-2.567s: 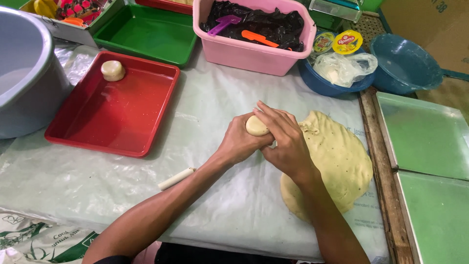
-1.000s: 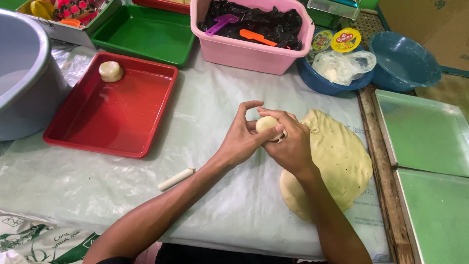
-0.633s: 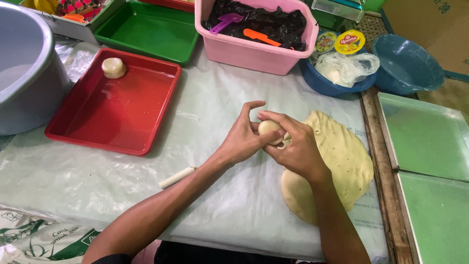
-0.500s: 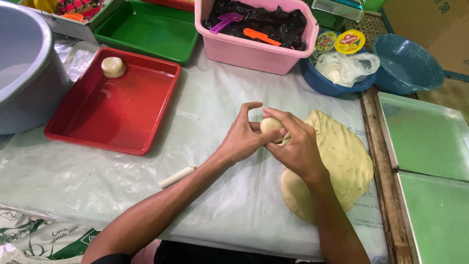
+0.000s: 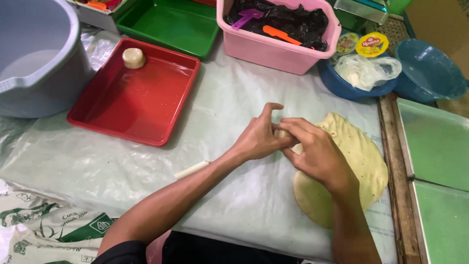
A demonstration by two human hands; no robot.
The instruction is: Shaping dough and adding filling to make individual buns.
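**Dough lump cupped between two hands above the table**

Dough, a small pale-yellow lump (image 5: 282, 134), sits squeezed between both hands over the plastic-covered table (image 5: 229, 98), just left of the large flat sheet of speckled yellow dough (image 5: 364, 161). Only a sliver of the lump shows between the fingers, so its long axis and facing cannot be told. The left hand (image 5: 259, 139) comes in from the lower left, palm turned toward the lump, its forefinger raised and curled over the top, the other fingers wrapped around the near side. The right hand (image 5: 317, 154) lies across from the right, back upward, fingers (image 5: 293, 124) folded over the lump and meeting the left hand's; its wrist hangs over the flat dough sheet. Both hands are closed on the lump. A thin white stick (image 5: 191, 169) lies on the table beside the left forearm. Well apart at upper left, a red rectangular plastic tray (image 5: 141, 102) holds one round dough ball (image 5: 133, 57) in its far corner.
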